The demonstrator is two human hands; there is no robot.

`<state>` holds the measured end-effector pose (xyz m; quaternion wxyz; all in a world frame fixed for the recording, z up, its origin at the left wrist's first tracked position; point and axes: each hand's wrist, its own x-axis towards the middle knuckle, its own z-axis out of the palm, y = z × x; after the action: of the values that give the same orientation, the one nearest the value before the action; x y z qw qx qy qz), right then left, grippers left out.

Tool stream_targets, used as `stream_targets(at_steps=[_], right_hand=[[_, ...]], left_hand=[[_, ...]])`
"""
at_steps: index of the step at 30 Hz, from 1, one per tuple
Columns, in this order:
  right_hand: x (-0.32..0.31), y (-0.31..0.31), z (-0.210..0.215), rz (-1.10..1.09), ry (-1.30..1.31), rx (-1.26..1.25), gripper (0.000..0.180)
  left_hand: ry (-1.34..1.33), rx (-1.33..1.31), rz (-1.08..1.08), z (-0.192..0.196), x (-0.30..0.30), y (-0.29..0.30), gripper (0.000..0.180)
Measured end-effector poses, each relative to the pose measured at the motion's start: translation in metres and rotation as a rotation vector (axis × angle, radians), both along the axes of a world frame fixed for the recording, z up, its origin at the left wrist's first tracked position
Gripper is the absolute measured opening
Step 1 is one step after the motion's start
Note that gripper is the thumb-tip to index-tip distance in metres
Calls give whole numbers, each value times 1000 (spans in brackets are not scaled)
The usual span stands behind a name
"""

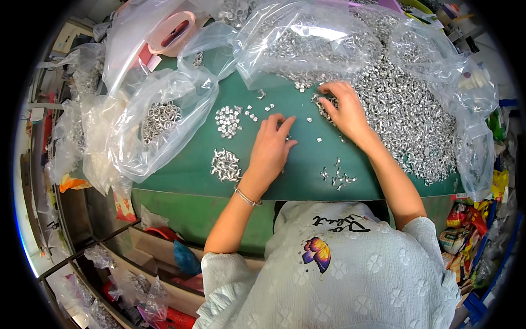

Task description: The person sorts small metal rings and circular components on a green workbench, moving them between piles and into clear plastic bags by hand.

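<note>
My left hand point(268, 147) is palm down over the green tabletop point(296, 183), thumb and forefinger apart; what lies under its palm is hidden. Beside it are a small pile of silvery cube-like pieces point(228, 122) and, nearer me, a pile of curved silvery metal pieces point(226, 165). My right hand point(349, 112) reaches the left edge of a large heap of curved metal pieces point(411, 120). Its thumb and forefinger are spread around a few pieces point(323, 104), with no firm grip visible. Several loose curved pieces point(338, 176) lie between my forearms.
A clear plastic bag point(192, 118) with metal rings point(160, 122) stands open at the left. Clear plastic sheeting point(312, 41) covers the heap's far part. A pink basket point(171, 46) sits at the back left. Below the table's left side are open drawers point(131, 252).
</note>
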<state>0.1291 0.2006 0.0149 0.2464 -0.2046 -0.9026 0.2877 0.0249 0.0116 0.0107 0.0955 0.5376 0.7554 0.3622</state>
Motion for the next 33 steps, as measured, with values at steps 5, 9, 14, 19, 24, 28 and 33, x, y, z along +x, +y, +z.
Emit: stream_targets(at_steps=[5,9,14,19,24,28,33], right_hand=[[-3,1,-4,95,-128,273,24],[-2,6,10,153,-160,-197,20],[-7,7,1,54,26,-243,14],[1,1,3,134,-29,148,15],[1,-10,2,122,-191,297,18],[-4,-7,3,95,-117,276,16],[-27,-21,-10,268,-194,316,8]], left_hand=[[-18,-31,-29,-6,-2,2,30],[-70,11,12,-8,-2,0,29],[-12,48,48,-3,-1,-2,26],[-26,29,49,-8,-4,-7,26],[-32,48,37,-4,-3,-9,24],[-5,47,25,-4,-3,-12,23],[-16,52,40,-7,-3,-9,21]])
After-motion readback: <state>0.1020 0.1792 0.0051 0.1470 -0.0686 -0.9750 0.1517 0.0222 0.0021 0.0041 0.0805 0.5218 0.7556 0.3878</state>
